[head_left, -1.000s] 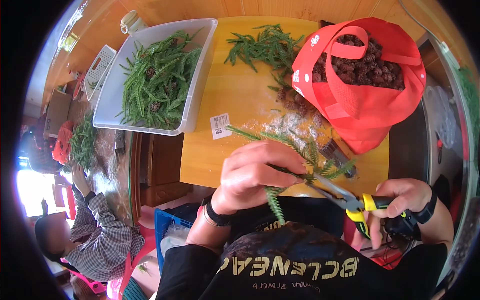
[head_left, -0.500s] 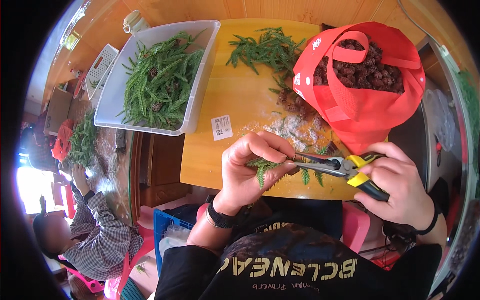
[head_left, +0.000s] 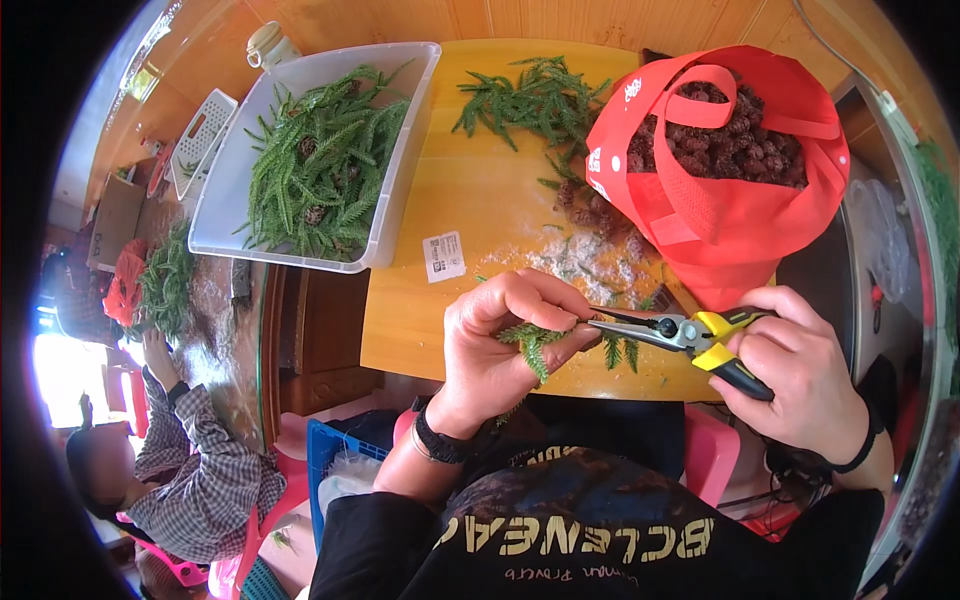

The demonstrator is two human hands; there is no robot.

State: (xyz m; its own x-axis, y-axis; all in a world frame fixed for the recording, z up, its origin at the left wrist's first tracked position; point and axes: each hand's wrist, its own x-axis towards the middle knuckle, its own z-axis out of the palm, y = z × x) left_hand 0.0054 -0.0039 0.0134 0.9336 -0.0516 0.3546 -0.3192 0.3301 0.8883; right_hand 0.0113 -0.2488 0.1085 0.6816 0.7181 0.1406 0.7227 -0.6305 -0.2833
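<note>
With my left hand (head_left: 500, 350), I pinch a green conifer sprig (head_left: 533, 343) above the table (head_left: 480, 190); my right hand (head_left: 800, 375) grips long-nose pliers (head_left: 690, 335), tips beside it. Apparently working the stem, I likely need steady alignment next. A translucent bin (head_left: 408, 160) holds sprigs (head_left: 285, 190) and cones (head_left: 313, 214); a red bag (head_left: 740, 235), pinecones (head_left: 750, 145).

A lidded jar (head_left: 272, 46) stands far left, a white perforated basket (head_left: 207, 135) nearer and further left. A white label (head_left: 443, 257) lies on the yellow table (head_left: 415, 335). At left sits a person in a checked shirt (head_left: 205, 495); a blue crate (head_left: 325, 455) is near left, a clear plastic bag (head_left: 884, 235) right.
</note>
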